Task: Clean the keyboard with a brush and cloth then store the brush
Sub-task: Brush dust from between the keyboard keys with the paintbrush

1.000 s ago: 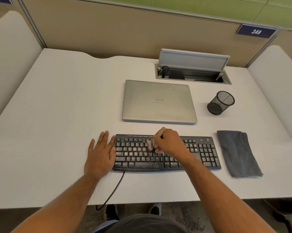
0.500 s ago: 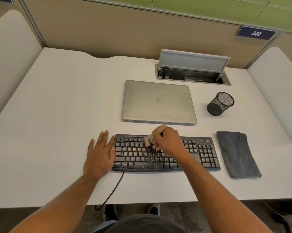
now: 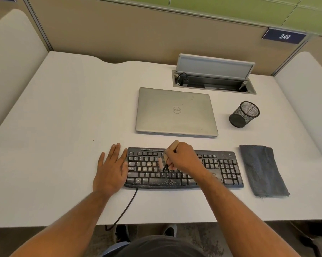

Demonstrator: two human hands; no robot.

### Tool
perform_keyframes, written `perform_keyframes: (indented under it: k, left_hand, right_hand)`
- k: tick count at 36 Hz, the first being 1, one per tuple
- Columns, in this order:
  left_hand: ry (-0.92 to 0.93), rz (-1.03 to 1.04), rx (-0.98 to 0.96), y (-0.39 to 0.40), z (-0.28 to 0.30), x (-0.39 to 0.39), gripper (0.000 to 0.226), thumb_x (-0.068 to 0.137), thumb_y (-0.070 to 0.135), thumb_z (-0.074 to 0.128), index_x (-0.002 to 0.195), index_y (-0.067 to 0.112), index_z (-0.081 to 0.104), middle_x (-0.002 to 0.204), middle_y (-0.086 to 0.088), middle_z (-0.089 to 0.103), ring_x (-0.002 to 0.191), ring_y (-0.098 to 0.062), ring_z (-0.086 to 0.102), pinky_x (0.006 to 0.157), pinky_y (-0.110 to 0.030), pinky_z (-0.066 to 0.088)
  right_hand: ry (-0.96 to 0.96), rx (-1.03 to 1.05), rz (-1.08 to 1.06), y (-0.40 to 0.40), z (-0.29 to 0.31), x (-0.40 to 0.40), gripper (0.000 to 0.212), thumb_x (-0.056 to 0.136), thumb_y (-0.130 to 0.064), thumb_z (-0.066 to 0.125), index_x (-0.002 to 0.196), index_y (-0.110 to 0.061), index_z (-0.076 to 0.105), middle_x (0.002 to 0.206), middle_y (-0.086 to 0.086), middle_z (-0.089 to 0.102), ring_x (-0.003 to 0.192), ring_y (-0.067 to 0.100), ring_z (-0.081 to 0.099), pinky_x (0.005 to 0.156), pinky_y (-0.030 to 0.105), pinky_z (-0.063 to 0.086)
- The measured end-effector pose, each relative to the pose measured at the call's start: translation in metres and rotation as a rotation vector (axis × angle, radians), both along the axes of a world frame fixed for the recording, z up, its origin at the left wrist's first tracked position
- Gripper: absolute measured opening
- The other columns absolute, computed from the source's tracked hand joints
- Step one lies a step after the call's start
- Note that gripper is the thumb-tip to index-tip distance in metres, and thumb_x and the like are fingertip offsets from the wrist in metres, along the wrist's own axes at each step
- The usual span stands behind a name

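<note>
A black, dusty keyboard (image 3: 221, 169) lies near the front edge of the white desk (image 3: 63, 127). My right hand (image 3: 182, 157) grips a small brush (image 3: 163, 162) with a wooden handle, its pale bristles down on the middle keys. My left hand (image 3: 111, 169) lies flat on the desk, fingers straight, against the keyboard's left end. A folded dark grey cloth (image 3: 261, 169) rests on the desk to the right of the keyboard. A black mesh pen cup (image 3: 244, 114) stands behind the cloth.
A closed silver laptop (image 3: 176, 112) sits just behind the keyboard. Behind it is an open cable hatch (image 3: 214, 78) with its lid raised. The keyboard's cable (image 3: 127, 206) runs off the front edge. Partition walls enclose the desk on three sides.
My right hand with the brush has moved slightly over the middle keys, first away from me, then back toward me. My left hand has stayed in place.
</note>
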State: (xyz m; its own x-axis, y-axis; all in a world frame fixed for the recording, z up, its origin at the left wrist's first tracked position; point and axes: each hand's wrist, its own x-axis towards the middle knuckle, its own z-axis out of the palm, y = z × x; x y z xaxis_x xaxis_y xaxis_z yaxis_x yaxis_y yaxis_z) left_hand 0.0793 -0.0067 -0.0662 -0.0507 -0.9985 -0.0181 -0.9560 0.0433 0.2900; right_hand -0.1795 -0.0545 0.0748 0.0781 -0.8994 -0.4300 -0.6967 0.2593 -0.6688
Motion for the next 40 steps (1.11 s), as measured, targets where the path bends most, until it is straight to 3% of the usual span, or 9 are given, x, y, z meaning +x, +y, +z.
perform_keyframes:
  k: [6,10,16,19,23,26,30,35,40]
  left_hand:
    - [-0.018,-0.001,0.007,0.000,-0.001,0.000,0.064,0.103,0.044,0.010,0.161,0.024,0.026,0.170,-0.001,0.014,0.158,-0.015,0.003,0.127,-0.050,0.009]
    - [-0.012,0.001,0.007,0.000,-0.001,0.001,0.064,0.103,0.043,0.011,0.161,0.024,0.027,0.170,-0.001,0.015,0.158,-0.015,0.004,0.127,-0.050,0.010]
    - [0.003,0.001,-0.001,0.000,0.001,0.000,0.064,0.103,0.044,0.012,0.160,0.023,0.030,0.169,-0.002,0.018,0.157,-0.015,0.008,0.127,-0.051,0.012]
    - [-0.004,0.001,0.005,0.000,0.001,0.000,0.064,0.102,0.044,0.010,0.161,0.023,0.028,0.170,-0.001,0.016,0.158,-0.015,0.006,0.127,-0.051,0.011]
    - [0.010,0.003,-0.005,0.000,0.001,0.000,0.063,0.103,0.043,0.012,0.160,0.022,0.030,0.169,-0.002,0.018,0.157,-0.016,0.009,0.126,-0.052,0.013]
    - [0.000,0.000,0.008,0.000,0.001,-0.001,0.065,0.102,0.044,0.009,0.161,0.023,0.026,0.170,-0.001,0.014,0.158,-0.014,0.004,0.127,-0.051,0.011]
    - [0.004,0.007,-0.003,0.001,0.002,-0.001,0.064,0.102,0.043,0.010,0.161,0.023,0.028,0.170,-0.001,0.016,0.158,-0.015,0.006,0.127,-0.051,0.011]
    - [-0.002,0.003,-0.002,0.001,0.003,-0.001,0.063,0.103,0.043,0.011,0.161,0.024,0.028,0.170,-0.002,0.017,0.158,-0.015,0.007,0.127,-0.051,0.012]
    - [0.003,0.004,-0.005,0.001,0.001,0.000,0.062,0.104,0.042,0.014,0.160,0.023,0.029,0.169,-0.002,0.018,0.157,-0.015,0.007,0.127,-0.051,0.012]
  right_hand:
    - [-0.015,-0.117,-0.062,-0.001,0.004,0.002,0.033,0.106,-0.026,0.050,0.090,-0.007,0.072,0.075,0.002,0.076,0.068,0.014,0.075,0.077,0.043,0.065]
    - [0.060,-0.075,0.011,0.002,-0.002,0.004,0.037,0.107,-0.029,0.049,0.087,-0.008,0.072,0.075,0.004,0.076,0.067,0.018,0.076,0.075,0.045,0.065]
    - [0.062,-0.072,0.040,-0.003,0.008,0.003,0.037,0.108,-0.027,0.051,0.082,-0.011,0.073,0.069,-0.002,0.075,0.061,0.010,0.074,0.071,0.030,0.064]
    - [0.063,-0.126,0.018,-0.001,0.006,0.005,0.031,0.108,-0.029,0.050,0.088,-0.016,0.070,0.074,-0.008,0.073,0.067,0.007,0.073,0.076,0.035,0.063]
    - [0.119,-0.063,0.074,0.000,0.003,0.010,0.032,0.106,-0.027,0.050,0.088,-0.010,0.071,0.075,0.003,0.076,0.067,0.017,0.076,0.076,0.043,0.065]
    - [0.117,-0.034,0.094,-0.004,0.006,0.010,0.037,0.107,-0.026,0.051,0.085,-0.005,0.073,0.072,0.003,0.076,0.061,0.013,0.075,0.074,0.041,0.065]
    - [0.144,-0.132,0.076,-0.003,0.007,0.012,0.038,0.108,-0.028,0.048,0.083,-0.014,0.073,0.068,-0.006,0.073,0.068,0.015,0.074,0.075,0.037,0.063]
    - [0.221,-0.057,0.155,-0.003,0.003,0.020,0.041,0.108,-0.031,0.047,0.086,-0.006,0.071,0.075,0.009,0.076,0.069,0.026,0.076,0.070,0.043,0.064]
    - [0.143,-0.092,0.117,-0.006,0.009,0.023,0.040,0.105,-0.026,0.051,0.078,-0.008,0.073,0.068,0.004,0.074,0.061,0.018,0.074,0.071,0.039,0.065]
